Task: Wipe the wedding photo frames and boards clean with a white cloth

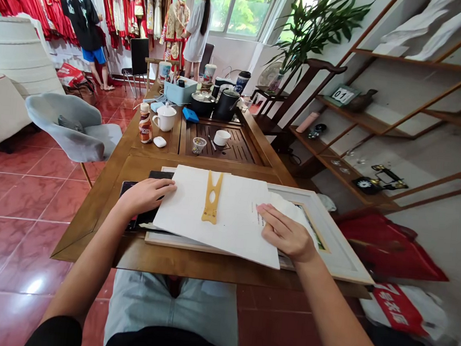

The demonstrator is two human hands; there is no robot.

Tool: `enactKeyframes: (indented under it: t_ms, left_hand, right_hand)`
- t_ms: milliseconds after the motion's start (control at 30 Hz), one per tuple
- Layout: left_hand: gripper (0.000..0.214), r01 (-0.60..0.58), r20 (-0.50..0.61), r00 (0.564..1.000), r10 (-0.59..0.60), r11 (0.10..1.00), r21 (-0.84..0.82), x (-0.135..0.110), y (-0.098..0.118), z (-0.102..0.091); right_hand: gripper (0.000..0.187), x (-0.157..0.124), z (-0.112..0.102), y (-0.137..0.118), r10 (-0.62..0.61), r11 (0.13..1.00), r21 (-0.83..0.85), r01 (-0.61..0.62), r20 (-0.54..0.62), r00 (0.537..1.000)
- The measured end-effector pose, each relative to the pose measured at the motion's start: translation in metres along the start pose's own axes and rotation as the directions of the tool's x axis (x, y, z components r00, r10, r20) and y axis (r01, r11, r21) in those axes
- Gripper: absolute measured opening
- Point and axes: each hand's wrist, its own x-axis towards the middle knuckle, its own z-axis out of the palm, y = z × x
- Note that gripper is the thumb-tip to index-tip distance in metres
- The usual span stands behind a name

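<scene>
A flat white board lies slightly askew over a pale picture frame at the table's near edge. On the board rests a golden-yellow flat piece with a forked top and an oval hole, like a frame stand. My left hand has its fingers stretched out, their tips touching the board's left edge. Palm down, my right hand lies on the board's right part, fingers extended beside small dark print. White sheet-like material shows beyond that hand; whether it is gripped is hidden. Dark flat items lie under my left hand.
Farther up the wooden table stand a bottle, a lidded white mug, a small clear cup, a white bowl and a black kettle. A grey chair is left, shelves right. Two people stand behind.
</scene>
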Motion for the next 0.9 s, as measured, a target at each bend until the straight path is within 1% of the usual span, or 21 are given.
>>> enactKeyframes:
  t_ms: [167,300,400,500,600,700,800,900]
  left_hand:
    - [0.046,-0.008,-0.013,1.0,0.008,1.0,0.018,0.001,0.0,0.002]
    - [0.036,-0.036,-0.022,0.999,0.037,0.998,0.056,0.003,0.002,0.001]
    - [0.03,-0.021,-0.029,0.999,0.023,0.997,0.073,0.002,0.002,0.0]
    - [0.031,0.005,-0.051,0.999,-0.002,0.998,0.058,0.001,0.002,-0.001]
    - [0.032,0.017,-0.088,0.996,-0.018,1.0,-0.016,0.003,0.006,-0.003]
    - [0.03,-0.009,-0.109,0.994,-0.007,0.989,-0.147,0.008,0.018,-0.007]
    - [0.035,-0.037,-0.066,0.998,0.018,0.952,-0.303,0.014,0.031,-0.01]
    - [0.045,-0.001,0.029,0.999,0.014,0.912,-0.41,0.017,0.041,-0.008]
  right_hand:
    - [0.034,0.0,0.002,-0.001,0.013,1.0,0.005,-0.013,-0.004,1.0]
    - [0.034,0.003,0.003,-0.002,0.005,1.0,0.012,-0.005,-0.015,1.0]
    - [0.033,0.005,0.003,-0.002,-0.004,1.0,0.018,0.004,-0.017,1.0]
    - [0.033,0.006,0.004,-0.002,-0.01,1.0,0.015,0.01,-0.012,1.0]
    - [0.032,0.006,0.005,-0.002,-0.014,1.0,0.003,0.014,0.0,1.0]
    - [0.031,0.006,0.006,-0.004,-0.026,1.0,0.003,0.026,0.016,1.0]
    - [0.029,0.007,0.008,-0.006,-0.045,0.999,0.024,0.044,0.059,0.997]
    - [0.026,0.007,0.009,-0.008,-0.051,0.998,0.053,0.044,0.131,0.99]
